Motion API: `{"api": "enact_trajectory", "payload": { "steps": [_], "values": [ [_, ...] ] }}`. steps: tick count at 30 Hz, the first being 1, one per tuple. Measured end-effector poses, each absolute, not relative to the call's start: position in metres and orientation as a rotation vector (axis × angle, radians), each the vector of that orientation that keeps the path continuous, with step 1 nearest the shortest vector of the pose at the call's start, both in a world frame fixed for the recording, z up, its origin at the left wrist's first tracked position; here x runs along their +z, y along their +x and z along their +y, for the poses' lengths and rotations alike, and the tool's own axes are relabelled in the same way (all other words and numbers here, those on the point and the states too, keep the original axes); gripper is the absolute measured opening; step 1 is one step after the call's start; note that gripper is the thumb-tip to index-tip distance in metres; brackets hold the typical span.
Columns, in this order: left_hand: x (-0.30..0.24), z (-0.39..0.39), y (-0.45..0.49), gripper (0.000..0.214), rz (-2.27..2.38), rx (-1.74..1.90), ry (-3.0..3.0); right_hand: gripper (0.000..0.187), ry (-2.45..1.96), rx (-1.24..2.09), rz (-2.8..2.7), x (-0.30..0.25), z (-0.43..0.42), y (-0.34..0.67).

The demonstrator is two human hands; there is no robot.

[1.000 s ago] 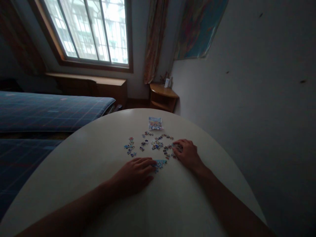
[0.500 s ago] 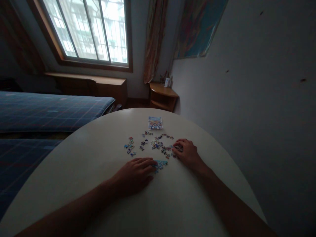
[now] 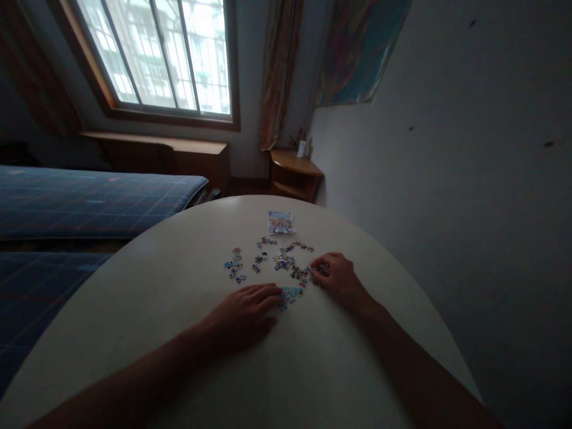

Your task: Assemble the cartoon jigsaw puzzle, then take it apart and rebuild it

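Loose jigsaw pieces (image 3: 277,261) lie scattered on a round white table (image 3: 187,262). A small joined patch of blue pieces (image 3: 291,294) sits nearest me. My left hand (image 3: 243,316) lies flat on the table, fingers stretched out, with its fingertips touching that joined patch. My right hand (image 3: 337,277) rests at the right end of the scatter, fingers curled down onto the loose pieces there; what is under them is hidden. A small printed picture card (image 3: 280,221) lies beyond the pieces.
A grey wall stands close on the right. A bed with a blue plaid cover (image 3: 84,199) is to the left, a window (image 3: 161,56) behind it, and a wooden corner shelf (image 3: 295,173) past the table's far edge.
My right hand has drawn slightly left and its fingers have curled more over the pieces. My left hand has stayed on the joined patch.
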State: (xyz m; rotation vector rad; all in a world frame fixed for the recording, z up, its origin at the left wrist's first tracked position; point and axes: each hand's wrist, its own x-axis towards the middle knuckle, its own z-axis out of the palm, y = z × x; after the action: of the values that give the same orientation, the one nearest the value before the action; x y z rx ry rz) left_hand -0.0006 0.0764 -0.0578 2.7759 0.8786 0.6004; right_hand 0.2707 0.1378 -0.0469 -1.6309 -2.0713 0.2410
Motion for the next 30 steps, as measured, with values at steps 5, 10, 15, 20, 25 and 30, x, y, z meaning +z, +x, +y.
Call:
{"api": "enact_trajectory", "payload": {
  "steps": [5, 10, 15, 20, 25, 30],
  "values": [
    [-0.058, 0.082, -0.007, 0.037, 0.919, 0.702, 2.647, 0.013, -1.55, 0.319, -2.056, -0.043, 0.135, 0.27],
    [-0.058, 0.089, -0.009, 0.023, 1.128, 0.82, 2.5, 0.006, -1.243, 0.463, -2.095, -0.032, 0.115, 0.249],
    [-0.059, 0.087, -0.002, 0.014, 1.142, 0.945, 2.342, 0.003, -1.123, 0.571, -2.169, -0.032, 0.093, 0.224],
    [-0.058, 0.085, 0.001, 0.011, 1.121, 0.945, 2.272, 0.01, -1.107, 0.665, -2.13, -0.041, 0.091, 0.217],
    [-0.056, 0.084, 0.002, 0.014, 1.244, 0.868, 2.218, 0.015, -1.11, 0.626, -2.19, -0.043, 0.091, 0.22],
    [-0.057, 0.081, 0.005, 0.021, 1.371, 0.773, 2.2, 0.026, -1.011, 0.47, -2.376, -0.042, 0.091, 0.227]
  ]
}}
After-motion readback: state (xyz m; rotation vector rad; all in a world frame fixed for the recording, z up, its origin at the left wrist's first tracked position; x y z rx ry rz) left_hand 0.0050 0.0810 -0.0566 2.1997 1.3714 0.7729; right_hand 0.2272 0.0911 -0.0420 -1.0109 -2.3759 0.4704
